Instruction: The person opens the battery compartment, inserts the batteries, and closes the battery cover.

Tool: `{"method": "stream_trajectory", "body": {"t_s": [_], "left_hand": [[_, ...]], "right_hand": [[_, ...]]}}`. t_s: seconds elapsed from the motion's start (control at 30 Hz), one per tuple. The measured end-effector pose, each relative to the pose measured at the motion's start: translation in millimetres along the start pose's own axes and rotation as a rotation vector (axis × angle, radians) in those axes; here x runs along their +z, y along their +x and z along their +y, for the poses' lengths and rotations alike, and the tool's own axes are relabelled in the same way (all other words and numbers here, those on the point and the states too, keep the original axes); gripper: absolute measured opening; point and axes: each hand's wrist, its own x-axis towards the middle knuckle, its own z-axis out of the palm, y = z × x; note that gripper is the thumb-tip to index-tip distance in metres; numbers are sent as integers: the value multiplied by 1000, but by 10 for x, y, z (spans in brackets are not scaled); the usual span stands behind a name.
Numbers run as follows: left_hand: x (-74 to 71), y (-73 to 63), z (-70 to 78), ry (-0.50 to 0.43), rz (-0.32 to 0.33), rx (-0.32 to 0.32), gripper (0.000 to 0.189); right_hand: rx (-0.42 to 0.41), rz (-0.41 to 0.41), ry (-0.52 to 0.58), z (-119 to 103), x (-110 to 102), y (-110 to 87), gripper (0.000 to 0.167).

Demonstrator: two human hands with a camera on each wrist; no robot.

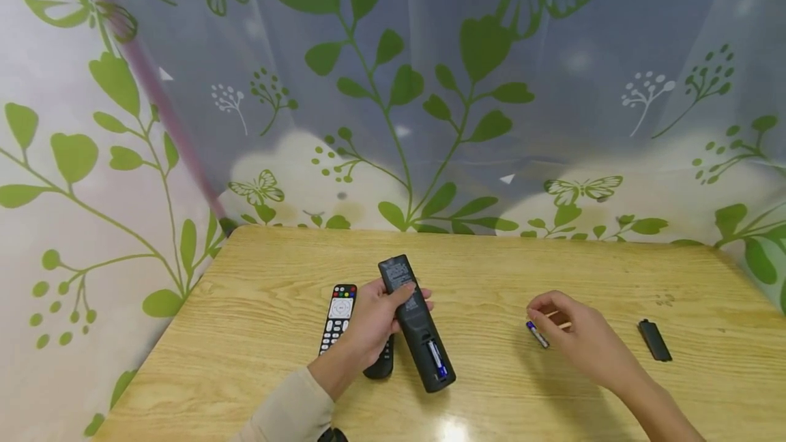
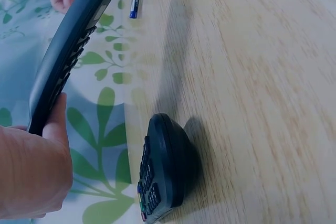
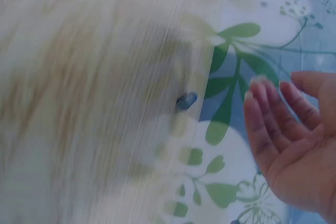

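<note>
My left hand (image 1: 368, 322) grips a black remote control (image 1: 419, 326), its back turned up and the battery compartment uncovered. A blue-and-silver battery (image 1: 437, 358) shows inside; whether a second lies beside it I cannot tell. In the left wrist view the held remote (image 2: 63, 51) is raised off the table, buttons facing downward. On the right, my right hand (image 1: 583, 340) hovers by a loose battery (image 1: 537, 334) on the tabletop. The right wrist view shows that hand (image 3: 299, 145) with fingers loosely bent and nothing in them, apart from the blurred battery (image 3: 186, 101).
A remote with white and coloured buttons (image 1: 341, 307) lies left of my left hand. Another dark remote end (image 1: 379, 365) peeks out under that hand, mostly hidden. A black battery cover (image 1: 655, 340) lies at the right on the wooden table (image 1: 491, 278). Patterned cloth (image 1: 430, 121) hangs behind.
</note>
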Motion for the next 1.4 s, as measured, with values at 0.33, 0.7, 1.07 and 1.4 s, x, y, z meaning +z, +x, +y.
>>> {"method": "stream_trajectory", "body": {"t_s": [0.33,0.7,1.07,1.4], "left_hand": [[-17,-4,-15,24,0,12,43],[-19,-16,-19,27,3,11,41],[-40,-25,-7,30,15,12,42],[-28,-35,-1,29,10,15,42]], "right_hand": [[116,-12,-186,203,-32,89,33],[130,-61,-246,281,83,139,30],[103,-78,-323,237,130,197,15],[117,-80,-251,272,121,179,18]]}}
